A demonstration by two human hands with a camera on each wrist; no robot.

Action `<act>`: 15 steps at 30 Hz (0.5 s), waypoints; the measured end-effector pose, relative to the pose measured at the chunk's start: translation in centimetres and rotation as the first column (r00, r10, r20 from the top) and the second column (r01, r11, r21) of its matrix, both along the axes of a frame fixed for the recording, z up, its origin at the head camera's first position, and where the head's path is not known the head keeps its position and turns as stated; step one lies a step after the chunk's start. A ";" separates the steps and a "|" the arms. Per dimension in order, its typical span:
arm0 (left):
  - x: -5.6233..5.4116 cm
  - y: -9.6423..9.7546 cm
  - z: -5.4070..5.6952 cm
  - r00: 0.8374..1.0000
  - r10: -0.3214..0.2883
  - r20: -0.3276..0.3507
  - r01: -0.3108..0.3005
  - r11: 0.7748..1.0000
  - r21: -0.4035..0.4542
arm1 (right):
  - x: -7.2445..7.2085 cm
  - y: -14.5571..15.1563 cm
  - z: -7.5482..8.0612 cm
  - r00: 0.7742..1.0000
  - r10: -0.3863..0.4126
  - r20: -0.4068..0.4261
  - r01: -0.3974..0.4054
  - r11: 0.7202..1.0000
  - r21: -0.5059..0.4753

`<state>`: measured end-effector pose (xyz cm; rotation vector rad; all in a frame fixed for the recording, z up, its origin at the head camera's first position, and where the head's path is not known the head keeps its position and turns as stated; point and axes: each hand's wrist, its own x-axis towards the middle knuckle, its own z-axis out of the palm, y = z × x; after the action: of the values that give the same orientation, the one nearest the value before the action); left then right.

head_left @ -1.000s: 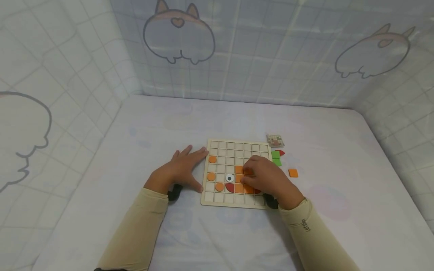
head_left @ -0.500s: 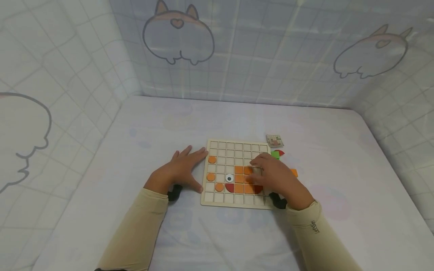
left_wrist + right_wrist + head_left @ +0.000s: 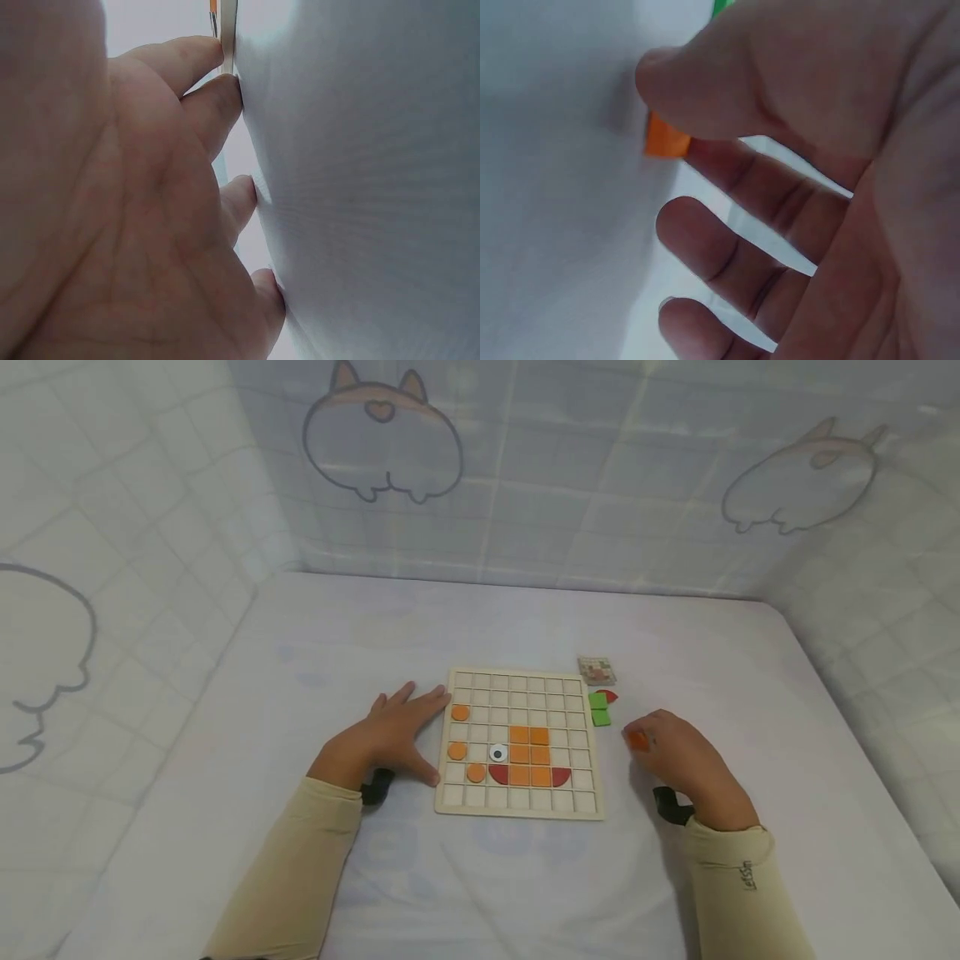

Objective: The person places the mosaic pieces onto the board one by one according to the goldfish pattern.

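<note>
A pale wooden grid board (image 3: 468, 794) lies on the table. On it sit a block of orange square tiles (image 3: 528, 755), a red quarter piece (image 3: 498, 774) at each end of its bottom row, a round eye piece (image 3: 497, 753) and three orange discs (image 3: 457, 750) toward the left side. My left hand (image 3: 386, 737) touches the board's left edge with straight, spread fingers. To the right of the board, my right hand (image 3: 678, 758) pinches an orange square tile (image 3: 664, 138) between thumb and index finger, low over the cloth. Its other fingers are loosely bent.
Beyond the board's right edge lie two green square tiles (image 3: 600, 709), a red piece (image 3: 609, 696) partly under one, and a small pattern card (image 3: 597, 671). A white cloth (image 3: 480, 893) covers the table, with tile-print curtains (image 3: 562, 502) around it.
My right hand has left the orange tiles on the board, moved right, and taken hold of the loose orange square tile on the cloth. My left hand stays at the board's edge.
</note>
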<state>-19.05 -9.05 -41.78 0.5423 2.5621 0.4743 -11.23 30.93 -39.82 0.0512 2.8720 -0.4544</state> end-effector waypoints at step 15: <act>0.2 -0.4 -0.3 1.000 -0.015 -0.010 0.016 1.000 0.027 | -0.2 -4.5 0.9 0.995 0.081 -0.063 -0.086 0.993 -0.079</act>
<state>-18.82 -9.47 -42.06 0.5751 2.5619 0.5030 -11.47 26.46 -38.87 -0.0976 2.8967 -0.5656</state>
